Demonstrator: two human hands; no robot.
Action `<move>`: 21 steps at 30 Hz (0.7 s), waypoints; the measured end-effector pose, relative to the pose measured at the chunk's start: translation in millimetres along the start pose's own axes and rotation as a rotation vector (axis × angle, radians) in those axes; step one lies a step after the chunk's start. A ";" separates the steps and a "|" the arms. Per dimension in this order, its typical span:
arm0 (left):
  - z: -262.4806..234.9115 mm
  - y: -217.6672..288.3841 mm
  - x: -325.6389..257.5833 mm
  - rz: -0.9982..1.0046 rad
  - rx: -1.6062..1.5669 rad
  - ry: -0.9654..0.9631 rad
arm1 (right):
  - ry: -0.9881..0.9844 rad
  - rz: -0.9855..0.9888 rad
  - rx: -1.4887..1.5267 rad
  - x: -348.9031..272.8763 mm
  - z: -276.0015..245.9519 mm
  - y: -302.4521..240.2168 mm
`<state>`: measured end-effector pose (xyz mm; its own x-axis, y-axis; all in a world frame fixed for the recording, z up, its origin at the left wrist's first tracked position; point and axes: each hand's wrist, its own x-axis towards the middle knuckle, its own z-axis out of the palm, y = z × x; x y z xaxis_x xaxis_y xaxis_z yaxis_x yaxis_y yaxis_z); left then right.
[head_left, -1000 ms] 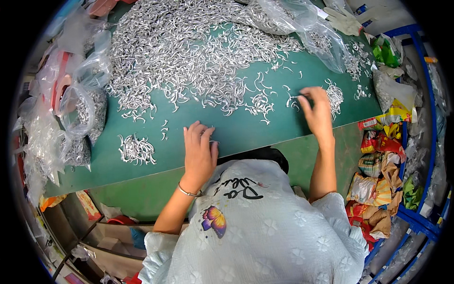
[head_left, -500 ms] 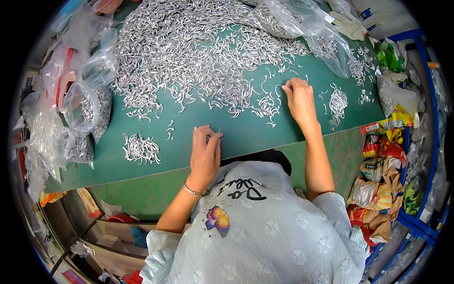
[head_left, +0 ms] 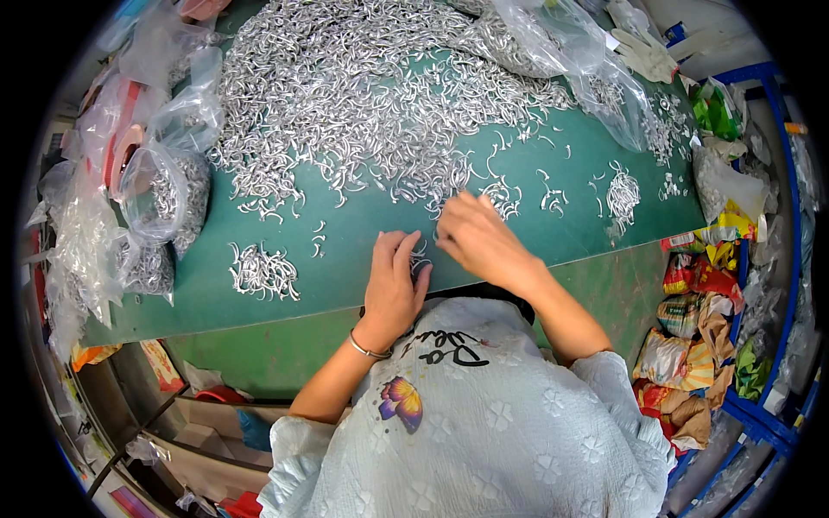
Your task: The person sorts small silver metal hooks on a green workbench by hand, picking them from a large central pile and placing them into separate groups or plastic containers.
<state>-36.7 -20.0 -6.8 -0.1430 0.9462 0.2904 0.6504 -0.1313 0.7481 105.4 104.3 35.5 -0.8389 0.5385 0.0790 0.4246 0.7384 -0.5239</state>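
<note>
A wide heap of small curved silver metal pieces (head_left: 345, 104) covers the far part of the green table. My left hand (head_left: 393, 281) rests near the table's front edge, fingers curled round a few of these pieces (head_left: 419, 256), which show between fingers and thumb. Just right of it is my right hand (head_left: 488, 237), at the heap's near edge, its fingers bent and closed downward; what they hold is hidden. Past its knuckles lies a loose cluster of the pieces (head_left: 503, 198). A small separate pile (head_left: 263, 272) sits to the left, another pile (head_left: 622, 198) to the right.
Clear plastic bags of metal pieces (head_left: 168, 198) stand along the table's left side. Another clear bag (head_left: 617, 95) lies at the far right, near a pale glove (head_left: 643, 56). Right of the table, colourful packages (head_left: 682, 354) sit by a blue metal rack (head_left: 781, 259).
My right hand has come left and nearer, from the right-hand loose pieces to beside my left hand. My left hand has shifted slightly right. A few pieces now lie apart where the right hand was.
</note>
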 end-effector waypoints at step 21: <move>-1.4 -1.9 5.2 0.101 0.053 -0.144 | 0.140 0.164 0.060 -1.8 -1.8 14.6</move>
<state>-39.8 -15.3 -5.9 0.0307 0.9620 0.2714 0.6948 -0.2158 0.6861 113.7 114.9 29.2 -0.7032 0.7035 0.1032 0.5272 0.6133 -0.5882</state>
